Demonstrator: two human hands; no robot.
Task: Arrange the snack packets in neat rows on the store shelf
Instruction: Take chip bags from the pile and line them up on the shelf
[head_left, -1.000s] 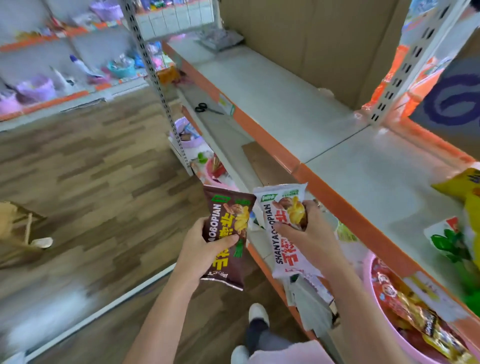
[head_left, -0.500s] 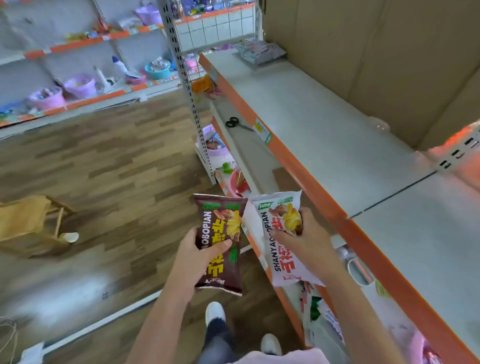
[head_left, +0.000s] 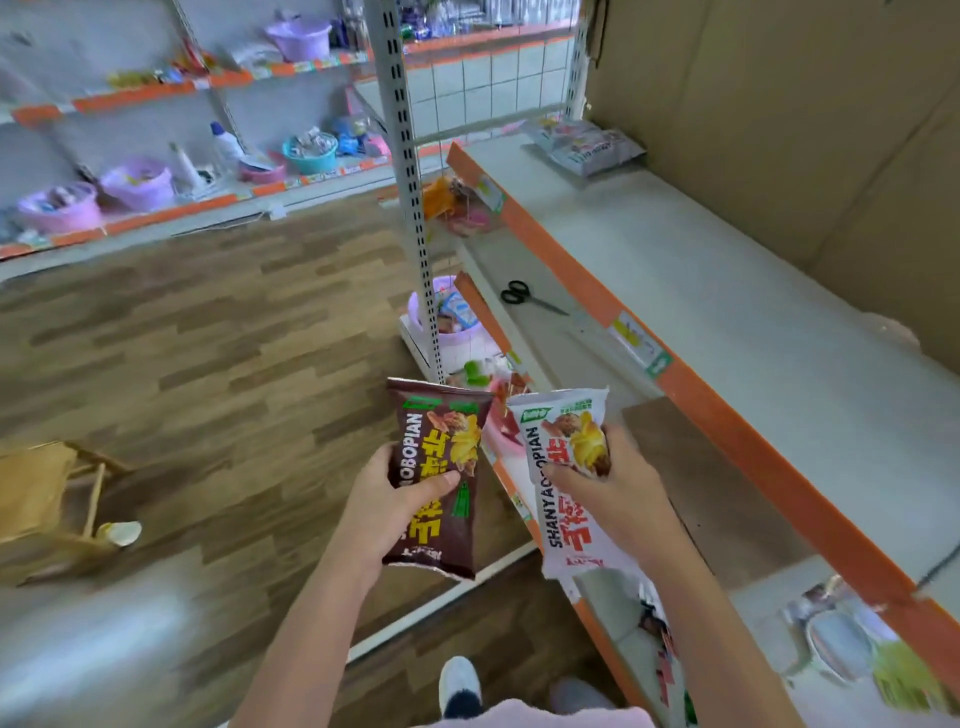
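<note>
Each hand holds one snack packet upright, print toward the camera, in front of the body. Carried like this, the packets can likely go straight onto the upper shelf (head_left: 769, 332) without being turned. The left hand (head_left: 387, 506) grips the brown packet (head_left: 439, 475) at mid-height, thumb across the printed face and the remaining fingers curled behind it. The right hand (head_left: 615, 486) grips the white packet (head_left: 566, 483) near its upper half, fingers wrapped round the right edge and creasing the foil there.

The two packets sit side by side, close but apart, level with the lower shelf (head_left: 540, 332) and short of the upper shelf's orange front edge (head_left: 691, 395).

Both forearms extend forward from the bottom of the view and converge slightly. Neither hand is yet over the shelf surface.

A small stack of packets (head_left: 584, 143) lies at the far end of the upper shelf against the cardboard backing (head_left: 779, 104); this probably marks where the row begins. Scissors (head_left: 527, 296) lie on the lower shelf.
</note>
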